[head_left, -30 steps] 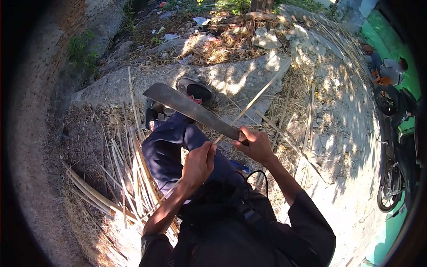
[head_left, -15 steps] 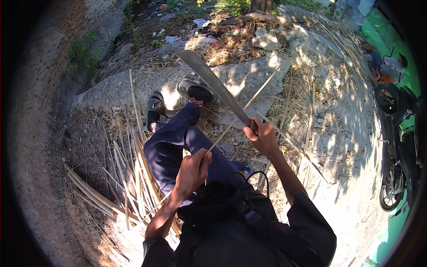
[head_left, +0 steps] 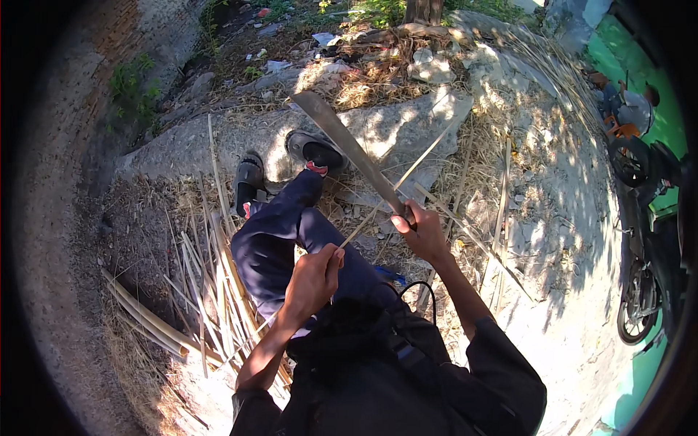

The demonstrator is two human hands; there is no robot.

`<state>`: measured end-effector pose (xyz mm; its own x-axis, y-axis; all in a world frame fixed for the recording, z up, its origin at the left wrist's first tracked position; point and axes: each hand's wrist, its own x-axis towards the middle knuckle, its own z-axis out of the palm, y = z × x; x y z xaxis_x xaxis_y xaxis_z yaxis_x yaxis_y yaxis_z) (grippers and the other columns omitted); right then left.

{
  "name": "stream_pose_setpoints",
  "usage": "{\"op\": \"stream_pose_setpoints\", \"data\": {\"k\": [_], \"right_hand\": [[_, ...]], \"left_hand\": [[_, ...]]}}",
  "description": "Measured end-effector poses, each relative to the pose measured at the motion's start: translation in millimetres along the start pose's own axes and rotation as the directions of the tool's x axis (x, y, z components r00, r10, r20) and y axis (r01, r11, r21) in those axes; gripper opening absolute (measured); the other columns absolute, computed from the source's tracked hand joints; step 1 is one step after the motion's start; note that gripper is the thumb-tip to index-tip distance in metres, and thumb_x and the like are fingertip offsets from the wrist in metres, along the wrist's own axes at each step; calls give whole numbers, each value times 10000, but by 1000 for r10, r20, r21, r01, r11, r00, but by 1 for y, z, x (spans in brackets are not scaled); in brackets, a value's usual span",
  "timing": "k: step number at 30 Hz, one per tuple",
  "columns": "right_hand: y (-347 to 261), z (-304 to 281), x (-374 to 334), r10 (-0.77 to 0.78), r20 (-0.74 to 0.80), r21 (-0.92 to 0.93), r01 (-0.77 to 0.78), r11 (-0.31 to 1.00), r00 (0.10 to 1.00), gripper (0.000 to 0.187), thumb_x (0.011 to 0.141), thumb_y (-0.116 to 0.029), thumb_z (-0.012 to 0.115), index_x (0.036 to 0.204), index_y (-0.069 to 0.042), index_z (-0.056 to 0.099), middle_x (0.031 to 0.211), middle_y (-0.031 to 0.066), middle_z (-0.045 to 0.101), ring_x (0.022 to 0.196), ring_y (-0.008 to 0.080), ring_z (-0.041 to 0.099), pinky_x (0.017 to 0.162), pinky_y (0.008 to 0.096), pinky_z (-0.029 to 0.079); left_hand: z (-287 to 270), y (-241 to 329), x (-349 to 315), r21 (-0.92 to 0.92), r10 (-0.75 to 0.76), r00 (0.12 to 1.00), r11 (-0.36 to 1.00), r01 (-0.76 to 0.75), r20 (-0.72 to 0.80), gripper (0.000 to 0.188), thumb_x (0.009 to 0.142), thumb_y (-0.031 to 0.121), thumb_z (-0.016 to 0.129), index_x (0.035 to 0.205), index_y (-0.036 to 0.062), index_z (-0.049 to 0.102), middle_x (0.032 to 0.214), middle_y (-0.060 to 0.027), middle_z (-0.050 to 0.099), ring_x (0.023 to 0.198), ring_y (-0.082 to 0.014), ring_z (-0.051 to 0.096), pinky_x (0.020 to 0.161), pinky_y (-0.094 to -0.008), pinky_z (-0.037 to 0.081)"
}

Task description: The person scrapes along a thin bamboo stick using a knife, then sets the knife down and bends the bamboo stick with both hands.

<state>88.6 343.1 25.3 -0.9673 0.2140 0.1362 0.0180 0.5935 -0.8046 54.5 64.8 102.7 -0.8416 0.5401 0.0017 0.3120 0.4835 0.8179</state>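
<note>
Outdoors on sunlit, dusty grey ground [head_left: 542,240] strewn with dry straw, a seated person in dark clothes works bare-handed. The left hand [head_left: 313,280] is closed around the near end of a long, thin, pale wooden strip [head_left: 427,154], which slants up and away over the legs toward a broad, flat grey stone slab [head_left: 174,149]. The right hand [head_left: 423,234] grips the handle of a long, dark-bladed metal machete [head_left: 345,145]; its blade crosses over the strip, though whether they touch is unclear. Loose pale split sticks [head_left: 218,291] lie left of the legs. A rough brick wall [head_left: 94,51] borders the left; a brown tree trunk [head_left: 424,10] stands beyond; a black motorcycle [head_left: 638,305] stands at right beside a bright green wall [head_left: 614,54].
</note>
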Motion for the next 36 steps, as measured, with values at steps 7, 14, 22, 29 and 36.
{"op": "stream_pose_setpoints", "data": {"k": [7, 14, 22, 29, 36], "right_hand": [[34, -11, 11, 81, -59, -35, -83, 996, 995, 555, 1016, -560, 658, 1074, -8, 641, 605, 100, 547, 548, 297, 577, 576, 433, 430], [28, -1, 1, 21, -70, 9, -21, 1000, 997, 474, 1006, -468, 720, 990, -5, 619, 602, 95, 527, 514, 233, 516, 555, 397, 414], [62, -13, 11, 106, -148, 56, -98, 994, 983, 464, 1018, -457, 716, 956, -11, 603, 598, 70, 478, 533, 168, 446, 541, 370, 372], [48, -6, 6, 14, -48, 37, -13, 999, 999, 398, 1019, -397, 722, 1024, -9, 632, 602, 98, 484, 509, 236, 453, 540, 375, 375], [125, -18, 33, 231, -239, 64, -222, 973, 943, 497, 1056, -455, 660, 920, 22, 632, 610, 75, 492, 568, 181, 428, 574, 382, 388]], "left_hand": [[1, -5, -8, 115, -5, 1000, 993, 7, -18, 223, 1076, 121, 595, 895, -5, 629, 610, -204, 550, 500, -332, 585, 529, -398, 434], [8, -13, -9, 76, -19, 1000, 997, 19, -9, 217, 1073, 127, 599, 898, 4, 632, 624, -202, 565, 505, -349, 584, 525, -408, 435], [-3, -5, -15, 38, -139, 982, 990, 135, 130, 255, 1089, 183, 575, 919, 6, 644, 694, -235, 638, 668, -439, 676, 609, -479, 493], [-4, -3, -16, 28, -93, 990, 995, 91, 105, 261, 1090, 178, 569, 917, -4, 642, 688, -229, 637, 656, -430, 672, 622, -470, 501], [-8, -28, -36, 90, -94, 992, 992, 86, 86, 260, 1071, 147, 599, 885, -21, 670, 639, -192, 607, 572, -318, 641, 594, -406, 465]]}}
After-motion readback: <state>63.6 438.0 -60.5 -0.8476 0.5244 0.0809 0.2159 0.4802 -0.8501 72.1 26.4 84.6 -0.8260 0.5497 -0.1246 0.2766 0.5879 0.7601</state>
